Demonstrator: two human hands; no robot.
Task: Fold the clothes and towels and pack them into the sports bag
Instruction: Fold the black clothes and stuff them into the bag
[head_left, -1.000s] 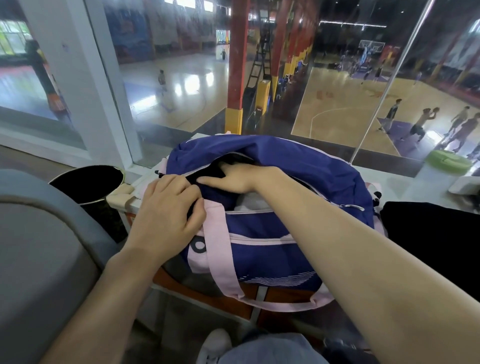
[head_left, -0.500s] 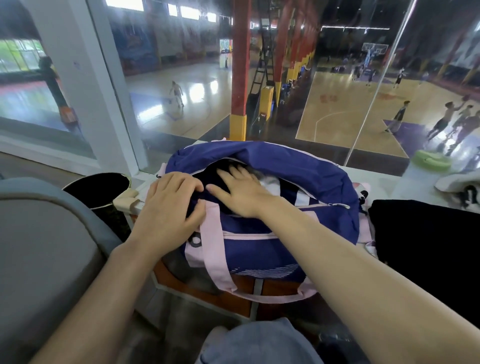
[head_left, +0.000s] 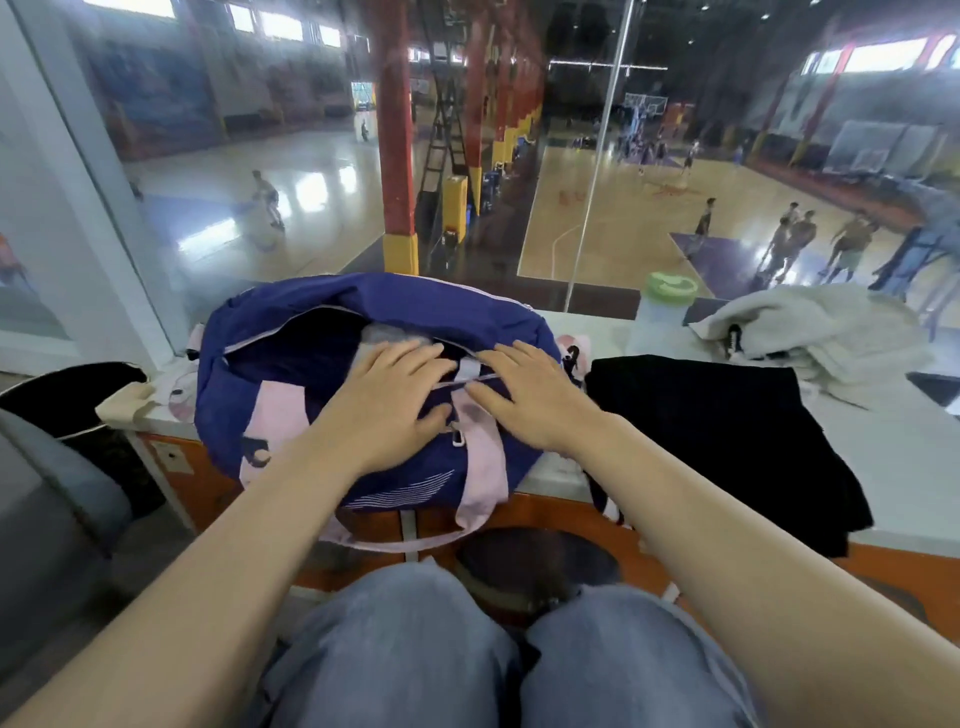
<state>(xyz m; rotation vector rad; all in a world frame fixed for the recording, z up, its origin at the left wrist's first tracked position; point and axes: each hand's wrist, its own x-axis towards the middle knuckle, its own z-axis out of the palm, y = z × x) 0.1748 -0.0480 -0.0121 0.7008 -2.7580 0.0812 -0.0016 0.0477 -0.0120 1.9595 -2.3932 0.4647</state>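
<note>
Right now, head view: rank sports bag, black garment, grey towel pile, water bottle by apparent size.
1. sports bag
2. black garment, close to the bag; ranking unsure
3. grey towel pile
4. water bottle, farther back, so true size unsure

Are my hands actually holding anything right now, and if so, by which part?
Nothing is held. The left hand and right hand both lie flat, fingers straight, on top of the blue sports bag, beside its open zipper.

Sports bag (head_left: 291, 364) on ledge (head_left: 893, 457); garment (head_left: 727, 426) right; bottle (head_left: 662, 312) behind.
</note>
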